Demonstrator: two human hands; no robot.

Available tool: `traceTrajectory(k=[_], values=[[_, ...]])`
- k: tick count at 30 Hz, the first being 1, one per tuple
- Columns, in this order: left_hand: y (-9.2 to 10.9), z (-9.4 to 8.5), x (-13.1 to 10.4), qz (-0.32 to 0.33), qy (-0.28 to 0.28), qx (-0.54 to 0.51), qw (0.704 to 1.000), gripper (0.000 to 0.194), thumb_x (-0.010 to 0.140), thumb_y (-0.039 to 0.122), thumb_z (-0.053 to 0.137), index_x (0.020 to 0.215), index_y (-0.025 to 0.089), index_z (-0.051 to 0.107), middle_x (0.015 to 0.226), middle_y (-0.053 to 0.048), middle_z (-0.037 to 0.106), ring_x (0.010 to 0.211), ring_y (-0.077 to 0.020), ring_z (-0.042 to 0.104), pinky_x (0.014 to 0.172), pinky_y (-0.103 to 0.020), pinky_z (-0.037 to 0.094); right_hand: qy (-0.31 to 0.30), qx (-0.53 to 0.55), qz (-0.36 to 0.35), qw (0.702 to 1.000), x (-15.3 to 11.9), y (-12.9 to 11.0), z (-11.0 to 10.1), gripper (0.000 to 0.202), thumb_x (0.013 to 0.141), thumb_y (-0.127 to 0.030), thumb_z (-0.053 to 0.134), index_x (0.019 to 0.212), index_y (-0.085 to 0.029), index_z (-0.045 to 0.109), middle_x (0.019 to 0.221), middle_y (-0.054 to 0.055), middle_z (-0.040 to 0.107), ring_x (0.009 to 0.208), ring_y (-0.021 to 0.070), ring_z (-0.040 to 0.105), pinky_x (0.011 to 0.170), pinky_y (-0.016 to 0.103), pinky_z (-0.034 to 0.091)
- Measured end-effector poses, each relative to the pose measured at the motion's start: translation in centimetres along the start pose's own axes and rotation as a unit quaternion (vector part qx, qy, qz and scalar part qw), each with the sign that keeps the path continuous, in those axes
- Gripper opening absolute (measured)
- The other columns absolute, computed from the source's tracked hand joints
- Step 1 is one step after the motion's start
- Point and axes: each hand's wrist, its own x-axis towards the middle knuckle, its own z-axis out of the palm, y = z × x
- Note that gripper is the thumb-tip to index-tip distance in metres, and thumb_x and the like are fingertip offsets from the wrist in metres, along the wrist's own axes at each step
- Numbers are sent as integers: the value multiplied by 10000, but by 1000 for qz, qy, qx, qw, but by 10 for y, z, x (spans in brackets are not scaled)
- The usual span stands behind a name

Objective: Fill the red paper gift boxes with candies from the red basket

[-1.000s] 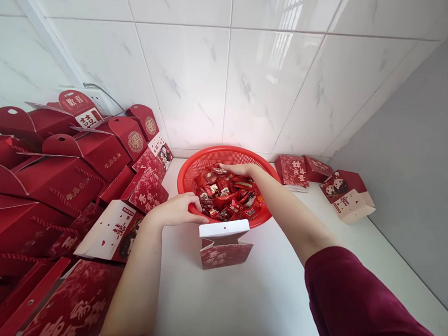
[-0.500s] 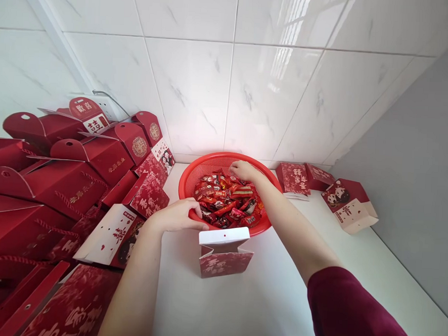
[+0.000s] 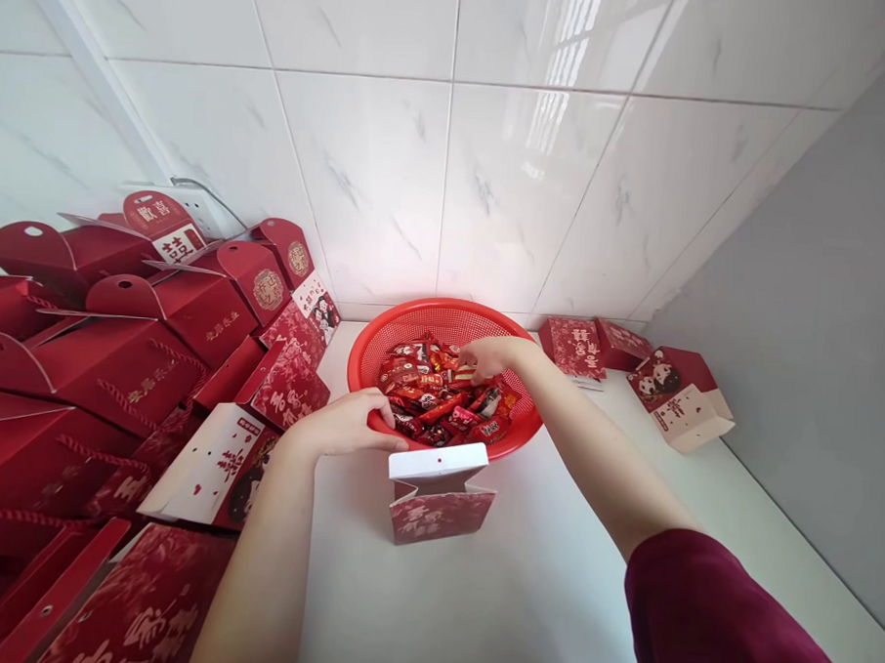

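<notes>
Left hand (image 3: 349, 423) pinches the basket (image 3: 406, 326) at its rim; right hand (image 3: 489, 357), fingers half-curled, is in among the sweets (image 3: 434, 401), grip unclear. The open box (image 3: 441, 512) stands just in front.

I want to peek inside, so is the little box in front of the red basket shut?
No, the little box in front of the red basket gapes open at the top, behind its patterned front.
</notes>
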Motion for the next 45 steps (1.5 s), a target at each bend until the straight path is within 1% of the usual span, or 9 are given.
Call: traceTrajectory(k=[2, 8, 12, 20, 22, 26, 28, 32, 45], values=[[3, 0, -3, -13, 7, 12, 1000, 459, 680, 634, 684, 877, 221, 649, 1001, -32, 623, 936, -231, 594, 766, -294, 453, -10, -8, 1, 1000, -4, -7, 8, 480, 669, -201, 824, 1127, -203, 682, 1053, 69, 713, 954, 256, 668, 773, 289, 507], [34, 7, -29, -71, 81, 88, 990, 396, 781, 579, 608, 958, 225, 616, 1072, -51, 634, 967, -259, 613, 798, -336, 452, 56, -2, 20, 998, -1, -17, 34, 323, 929, -320, 604, 1205, -153, 588, 1234, 108, 593, 1058, 222, 608, 900, 431, 517], [63, 10, -65, -88, 170, 158, 969, 320, 891, 482, 503, 1030, 205, 581, 1109, -86, 621, 995, -274, 611, 791, -359, 453, 124, 54, 0, 991, -6, -9, 30, 272, 941, -329, 586, 1150, -156, 609, 1164, 84, 621, 1003, 201, 622, 873, 414, 527], [84, 2, -109, 78, 199, 127, 969, 238, 981, 361, 416, 1106, 294, 607, 1146, 14, 639, 1029, -180, 609, 854, -295, 446, 354, 234, -51, 904, -72, -15, 25, 267, 950, -273, 434, 1158, -178, 572, 1142, 82, 676, 1040, 217, 627, 886, 334, 475], [89, 3, -109, 118, 222, 120, 960, 210, 976, 345, 443, 1056, 281, 627, 1125, 20, 650, 1024, -167, 609, 869, -280, 440, 369, 368, -100, 848, -91, -24, 33, 310, 960, -352, 424, 1208, -204, 536, 1162, 58, 680, 1009, 189, 651, 853, 308, 507], [100, 11, -104, 161, 282, 90, 941, 161, 957, 315, 500, 949, 249, 647, 1049, 21, 674, 950, -143, 623, 837, -251, 444, 302, 711, -190, 606, -121, -43, 48, 330, 825, -439, 675, 1064, -215, 632, 1004, 47, 730, 833, 186, 695, 775, 308, 555], [103, 14, -101, 163, 290, 74, 940, 154, 947, 318, 522, 918, 247, 656, 1009, 23, 685, 903, -136, 629, 794, -244, 449, 270, 762, -190, 557, -131, -52, 53, 314, 746, -428, 770, 949, -206, 680, 891, 38, 742, 744, 176, 694, 730, 293, 564], [105, 16, -91, 147, 281, 66, 946, 171, 932, 343, 541, 877, 238, 665, 962, 16, 694, 878, -147, 632, 753, -255, 453, 263, 766, -191, 555, -143, -66, 59, 279, 708, -399, 815, 856, -184, 715, 807, 35, 740, 667, 158, 677, 678, 275, 562], [111, 25, -64, 121, 234, -101, 959, 258, 838, 429, 644, 921, 188, 687, 832, -1, 715, 769, -168, 651, 694, -244, 511, 343, 619, -269, 653, -165, -108, 62, 222, 727, -350, 802, 857, -198, 705, 805, 14, 713, 707, 164, 638, 659, 279, 530]])
